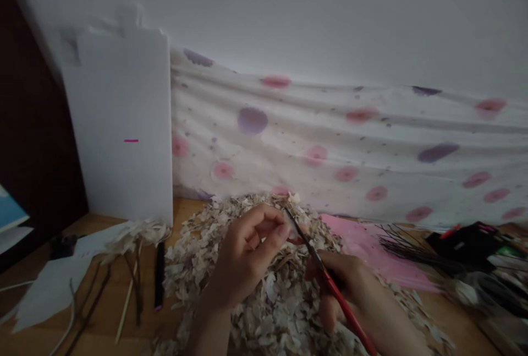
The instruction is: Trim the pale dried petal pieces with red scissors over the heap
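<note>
My left hand (251, 254) is closed in a pinch above the middle of the heap, with thumb and index finger on a small, thin, pale petal-like piece (292, 225). In my right hand (350, 287) is a slim red-handled tool (340, 300) with a dark, tapering front. Seen edge-on, its exact kind is unclear. Its tip points up and left, at the pale piece; whether they touch cannot be made out. Beneath both hands spreads a large heap of dry, whitish and brown petal-like flakes (272, 312).
At left are a white board (124, 125), white paper (53, 290), a pale petalled flower (134, 235), sticks (131, 295) and a black marker (159, 276). Pink sheet (371, 251), dark twigs (412, 251) and a black item (466, 243) lie right. Flowered cloth (289, 119) hangs behind.
</note>
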Motion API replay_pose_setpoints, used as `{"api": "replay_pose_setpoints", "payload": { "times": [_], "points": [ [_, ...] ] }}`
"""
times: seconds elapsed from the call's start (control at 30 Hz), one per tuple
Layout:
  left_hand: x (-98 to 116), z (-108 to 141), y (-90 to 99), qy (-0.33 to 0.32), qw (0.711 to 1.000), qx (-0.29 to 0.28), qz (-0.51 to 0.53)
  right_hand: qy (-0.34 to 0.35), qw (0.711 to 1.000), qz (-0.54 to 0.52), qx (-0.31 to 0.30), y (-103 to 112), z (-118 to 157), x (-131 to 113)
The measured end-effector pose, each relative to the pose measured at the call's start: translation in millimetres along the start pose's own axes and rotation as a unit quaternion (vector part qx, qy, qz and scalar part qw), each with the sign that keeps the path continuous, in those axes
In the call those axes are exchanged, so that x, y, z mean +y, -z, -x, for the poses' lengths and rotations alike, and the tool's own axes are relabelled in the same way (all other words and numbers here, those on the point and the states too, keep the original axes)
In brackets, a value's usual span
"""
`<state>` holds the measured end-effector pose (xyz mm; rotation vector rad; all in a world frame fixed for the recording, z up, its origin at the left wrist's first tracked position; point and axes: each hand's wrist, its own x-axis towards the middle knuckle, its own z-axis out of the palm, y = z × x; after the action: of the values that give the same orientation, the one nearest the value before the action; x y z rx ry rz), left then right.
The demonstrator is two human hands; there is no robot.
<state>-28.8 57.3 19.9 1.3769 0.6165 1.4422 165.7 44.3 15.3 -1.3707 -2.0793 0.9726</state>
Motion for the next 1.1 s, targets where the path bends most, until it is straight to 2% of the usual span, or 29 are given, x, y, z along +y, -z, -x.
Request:
{"api": "replay_pose_setpoints", "payload": {
  "times": [0.1,0.27,0.4,0.53,0.77,0.93,1.1],
  "points": [
    [0,1,1.6,0.008,1.0,-0.002,-0.009,0.012,1.0,0.0,-0.008,-1,1,-5],
    [1,0,5.4,0.011,0.996,0.003,-0.084,0.044,0.999,0.001,0.007,-4,1,-4],
    [-2,-1,8.9,0.022,0.993,-0.027,-0.113,0.092,0.995,0.022,0.019,-4,0,5],
    [-4,-1,10.6,0.029,0.99,-0.064,-0.122,0.119,0.992,0.047,-0.009,-2,-2,6],
    [-5,-3,9.4,0.034,0.99,-0.069,-0.119,0.084,0.996,0.028,-0.017,-5,-3,0],
    [-7,-3,9.3,0.039,0.99,-0.064,-0.117,0.095,0.995,0.031,0.017,-6,-5,0],
    [-6,-2,9.2,0.041,0.992,-0.059,-0.105,0.078,0.996,-0.041,0.012,-9,-7,-3]
  ]
}}
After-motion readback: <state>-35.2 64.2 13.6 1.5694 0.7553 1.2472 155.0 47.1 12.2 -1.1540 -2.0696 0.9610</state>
